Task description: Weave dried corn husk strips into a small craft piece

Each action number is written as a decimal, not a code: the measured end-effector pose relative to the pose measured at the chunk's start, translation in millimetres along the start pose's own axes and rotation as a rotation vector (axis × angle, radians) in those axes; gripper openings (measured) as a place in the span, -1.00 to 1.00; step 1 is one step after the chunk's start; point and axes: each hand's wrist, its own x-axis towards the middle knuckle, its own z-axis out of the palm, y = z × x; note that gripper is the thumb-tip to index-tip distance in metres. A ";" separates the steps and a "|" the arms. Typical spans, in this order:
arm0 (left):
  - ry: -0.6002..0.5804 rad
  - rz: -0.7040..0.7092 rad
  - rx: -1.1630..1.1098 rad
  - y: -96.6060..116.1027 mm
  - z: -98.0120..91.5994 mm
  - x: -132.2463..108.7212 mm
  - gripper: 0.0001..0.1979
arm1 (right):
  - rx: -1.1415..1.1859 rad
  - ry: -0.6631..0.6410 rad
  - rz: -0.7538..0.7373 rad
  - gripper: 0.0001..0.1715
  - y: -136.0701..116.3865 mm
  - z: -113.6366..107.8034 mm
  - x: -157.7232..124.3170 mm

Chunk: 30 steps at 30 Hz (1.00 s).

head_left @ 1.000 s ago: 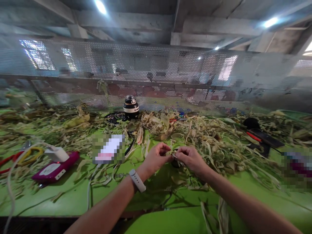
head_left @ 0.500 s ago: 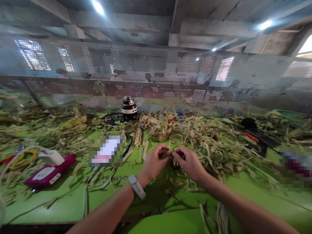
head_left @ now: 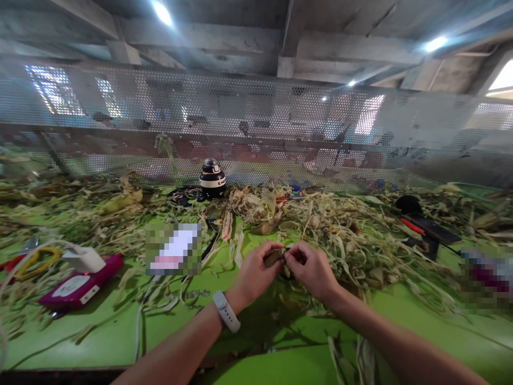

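Observation:
My left hand (head_left: pixel 253 272) and my right hand (head_left: pixel 313 271) meet above the green table (head_left: pixel 100 331), fingertips pinched together on a small brownish strip of dried husk (head_left: pixel 276 256). A white band (head_left: pixel 226 311) sits on my left wrist. Under the hands lies a small dark round thing (head_left: pixel 287 274), mostly hidden. A thick heap of dried husk strips (head_left: pixel 344 235) spreads just beyond and to the right of my hands.
A magenta device with a white charger (head_left: pixel 78 278) and cable lies at the left, yellow-handled scissors (head_left: pixel 34 259) beside it. A black-and-white jar (head_left: pixel 212 179) stands at the back by a perforated metal screen (head_left: pixel 256 128). Dark tools (head_left: pixel 425 230) lie at the right.
Both hands have stayed pinched together and sunk slightly toward the table; the husk piece now shows more clearly between the left fingers.

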 end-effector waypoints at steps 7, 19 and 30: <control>0.096 -0.092 -0.150 1.4 -3.2 2.9 -0.67 | 0.089 -0.079 -0.008 -0.90 -10.0 -12.3 4.8; 0.032 0.066 0.093 -2.0 -0.6 -1.0 -0.83 | 0.161 -0.136 0.085 -0.87 -10.1 -10.8 5.9; 0.048 0.125 0.136 -1.8 -6.0 2.7 -0.88 | 0.362 -0.161 0.145 -0.82 -1.9 -10.4 9.6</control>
